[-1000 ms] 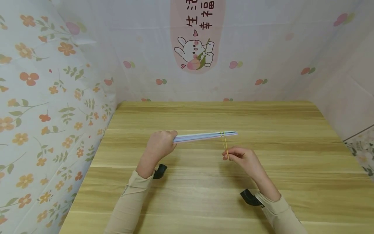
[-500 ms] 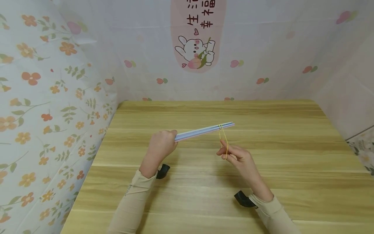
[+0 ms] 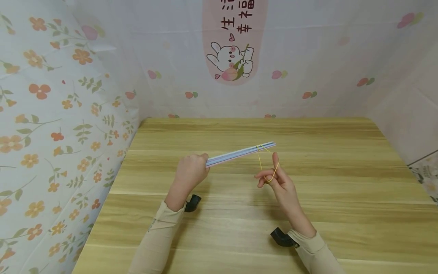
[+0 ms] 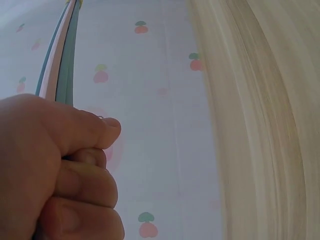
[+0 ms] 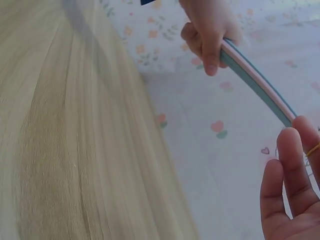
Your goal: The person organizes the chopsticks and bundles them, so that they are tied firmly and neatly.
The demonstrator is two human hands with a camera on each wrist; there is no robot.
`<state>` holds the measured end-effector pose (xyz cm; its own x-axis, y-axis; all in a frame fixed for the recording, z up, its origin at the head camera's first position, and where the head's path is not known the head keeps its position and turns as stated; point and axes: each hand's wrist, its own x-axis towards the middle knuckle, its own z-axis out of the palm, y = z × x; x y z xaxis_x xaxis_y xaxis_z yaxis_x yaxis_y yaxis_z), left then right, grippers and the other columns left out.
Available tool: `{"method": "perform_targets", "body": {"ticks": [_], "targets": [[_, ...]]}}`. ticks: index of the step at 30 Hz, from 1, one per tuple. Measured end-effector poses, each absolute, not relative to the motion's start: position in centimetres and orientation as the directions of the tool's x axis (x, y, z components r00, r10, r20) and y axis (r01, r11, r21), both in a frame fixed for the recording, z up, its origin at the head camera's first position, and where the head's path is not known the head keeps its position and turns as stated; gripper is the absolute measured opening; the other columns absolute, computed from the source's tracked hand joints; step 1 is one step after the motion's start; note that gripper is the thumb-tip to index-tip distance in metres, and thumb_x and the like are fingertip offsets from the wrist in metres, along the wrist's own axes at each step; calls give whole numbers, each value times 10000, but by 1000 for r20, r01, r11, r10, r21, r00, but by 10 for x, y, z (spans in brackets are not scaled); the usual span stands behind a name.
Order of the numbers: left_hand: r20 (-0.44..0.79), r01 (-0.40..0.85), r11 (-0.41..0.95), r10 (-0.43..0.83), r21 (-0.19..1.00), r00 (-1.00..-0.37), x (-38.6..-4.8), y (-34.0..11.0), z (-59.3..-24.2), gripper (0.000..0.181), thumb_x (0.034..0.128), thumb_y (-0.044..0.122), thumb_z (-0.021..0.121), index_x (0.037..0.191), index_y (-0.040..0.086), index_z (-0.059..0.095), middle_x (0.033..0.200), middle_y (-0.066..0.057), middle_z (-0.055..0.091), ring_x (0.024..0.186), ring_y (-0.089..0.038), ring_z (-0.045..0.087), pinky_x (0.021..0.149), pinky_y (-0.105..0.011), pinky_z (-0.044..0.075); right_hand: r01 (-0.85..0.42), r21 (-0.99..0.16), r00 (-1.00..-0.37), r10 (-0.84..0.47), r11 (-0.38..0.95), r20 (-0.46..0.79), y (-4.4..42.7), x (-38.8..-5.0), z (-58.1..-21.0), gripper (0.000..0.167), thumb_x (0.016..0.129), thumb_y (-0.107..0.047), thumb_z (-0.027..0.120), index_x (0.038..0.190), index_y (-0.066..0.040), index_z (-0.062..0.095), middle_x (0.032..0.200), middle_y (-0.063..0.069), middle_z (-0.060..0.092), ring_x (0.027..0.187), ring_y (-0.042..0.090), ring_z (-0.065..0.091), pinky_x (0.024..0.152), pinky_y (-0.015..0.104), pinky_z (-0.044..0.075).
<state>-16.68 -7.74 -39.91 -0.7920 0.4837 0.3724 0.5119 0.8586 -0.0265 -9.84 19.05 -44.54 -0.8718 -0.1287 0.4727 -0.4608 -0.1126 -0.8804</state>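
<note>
A bundle of long thin pastel sticks [image 3: 232,155] slants up to the right, gripped at its near end by my left hand [image 3: 191,171]. In the left wrist view the curled fingers of that hand [image 4: 65,155] wrap the bundle [image 4: 59,65], hiding its end. A yellow rubber band [image 3: 261,161] circles the sticks near their far end and stretches down to my right hand [image 3: 282,186]. The index finger there is raised inside the loop, the other fingers bent around the band's lower part. The right wrist view shows the band [image 5: 313,149] across a finger of my right hand [image 5: 295,195].
All this is held above a wood-grain table [image 3: 222,228]. A white patterned cloth [image 3: 164,57] hangs behind the table, and a flowered one [image 3: 65,125] covers the left side. Black curved pieces [image 3: 193,203] stick out at both sleeve cuffs.
The far end of the sticks has tilted up. My right index finger has straightened upward, widening the band's loop, and the right hand has turned. My left hand keeps its grip.
</note>
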Motion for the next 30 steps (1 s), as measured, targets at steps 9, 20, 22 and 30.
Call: {"method": "perform_targets", "body": {"ticks": [9, 20, 22, 30], "targets": [[374, 512, 859, 472, 7, -798, -165, -77, -398, 189, 807, 111, 721, 692, 57, 581, 508, 3, 427, 456, -89, 233, 403, -204, 195, -273, -923, -950, -74, -273, 303, 190, -98, -440, 441, 1027, -119, 344, 1456, -19, 346, 1107, -59, 695, 771, 95, 631, 843, 226, 504], [385, 527, 848, 472, 48, -793, -164, -76, -396, 161, 789, 75, 724, 714, 45, 585, 522, -11, 481, 456, -90, 257, 395, -203, 200, -118, -767, -972, -84, -631, 219, 197, -101, -435, 415, 1042, -126, 274, 1417, -43, 433, 1133, 105, 690, 980, 204, 679, 910, 333, 505], [382, 529, 847, 475, 44, -793, -164, -76, -396, 164, 790, 79, 722, 713, 49, 580, 523, -6, 470, 457, -89, 258, 394, -204, 201, -94, -758, -978, -83, -646, 191, 199, -103, -433, 406, 1042, -131, 281, 1385, -47, 481, 1110, 107, 697, 967, 208, 682, 908, 336, 506], [364, 541, 840, 491, 42, -791, -164, -76, -392, 172, 799, 79, 709, 710, 63, 563, 528, 4, 455, 464, -87, 263, 394, -210, 207, -71, -783, -988, -63, -618, 139, 210, -113, -421, 366, 1032, -182, 328, 1200, -24, 613, 925, 95, 721, 892, 199, 693, 852, 293, 528]]}}
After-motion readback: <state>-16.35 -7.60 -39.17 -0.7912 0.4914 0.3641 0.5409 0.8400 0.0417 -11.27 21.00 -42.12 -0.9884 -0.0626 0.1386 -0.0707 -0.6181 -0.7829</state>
